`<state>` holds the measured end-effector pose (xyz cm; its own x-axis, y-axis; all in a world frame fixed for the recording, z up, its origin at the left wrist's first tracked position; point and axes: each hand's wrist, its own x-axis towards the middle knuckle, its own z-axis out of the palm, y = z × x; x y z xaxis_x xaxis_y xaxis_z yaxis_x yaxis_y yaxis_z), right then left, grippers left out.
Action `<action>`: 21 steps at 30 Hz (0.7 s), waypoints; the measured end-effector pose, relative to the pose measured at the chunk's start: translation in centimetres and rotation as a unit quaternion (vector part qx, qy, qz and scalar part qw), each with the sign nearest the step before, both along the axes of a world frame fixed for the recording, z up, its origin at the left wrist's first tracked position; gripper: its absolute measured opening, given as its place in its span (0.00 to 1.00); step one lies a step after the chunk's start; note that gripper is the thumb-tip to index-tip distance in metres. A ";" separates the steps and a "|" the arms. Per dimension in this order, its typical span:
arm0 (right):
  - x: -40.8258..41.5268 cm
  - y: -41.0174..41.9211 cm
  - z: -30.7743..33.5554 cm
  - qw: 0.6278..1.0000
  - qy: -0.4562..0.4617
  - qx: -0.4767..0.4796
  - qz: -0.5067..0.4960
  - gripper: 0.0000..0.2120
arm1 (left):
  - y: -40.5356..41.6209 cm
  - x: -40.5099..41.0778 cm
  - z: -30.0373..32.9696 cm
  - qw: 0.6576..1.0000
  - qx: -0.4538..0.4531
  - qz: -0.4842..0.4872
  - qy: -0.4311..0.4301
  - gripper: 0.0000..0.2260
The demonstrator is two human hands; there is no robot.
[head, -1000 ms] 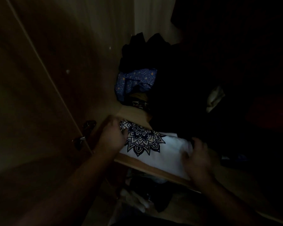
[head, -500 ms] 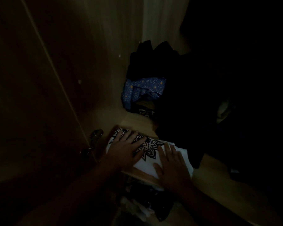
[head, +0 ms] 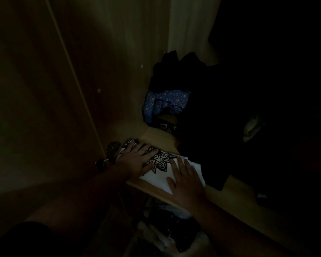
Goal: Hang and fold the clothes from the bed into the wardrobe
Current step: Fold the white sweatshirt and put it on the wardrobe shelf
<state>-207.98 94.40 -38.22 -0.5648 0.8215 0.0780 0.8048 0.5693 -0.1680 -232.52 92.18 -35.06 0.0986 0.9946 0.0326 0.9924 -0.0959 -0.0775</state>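
Observation:
A folded white shirt with a black mandala print (head: 160, 166) lies on the wooden wardrobe shelf (head: 235, 204), close to its front left corner. My left hand (head: 135, 160) lies flat on the printed part with straight, spread fingers. My right hand (head: 186, 179) presses flat on the white right part of the shirt, fingers straight. Neither hand grips the cloth. The scene is very dark.
Behind the shirt sits a pile of dark clothes (head: 176, 71) with a blue patterned garment (head: 167, 102) under it. Dark hanging clothes (head: 220, 117) fill the right side. The wardrobe door (head: 35, 89) with its hinge (head: 111, 148) stands at the left. More clothes lie below the shelf (head: 167, 230).
Both hands went from the shirt's outer edges onto its top and now lie flat on it. The shirt sits a little further left on the shelf.

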 end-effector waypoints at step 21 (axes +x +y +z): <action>15.5 -27.7 8.1 0.960 0.061 0.068 -0.265 0.29 | -22.7 16.8 5.2 0.980 0.061 -0.127 -0.138 0.28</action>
<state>-192.48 66.73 -30.13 -0.0505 0.9684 0.2443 0.9666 0.1090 -0.2320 -215.74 69.47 -29.83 0.3140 0.9260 0.2097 0.9223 -0.3499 0.1639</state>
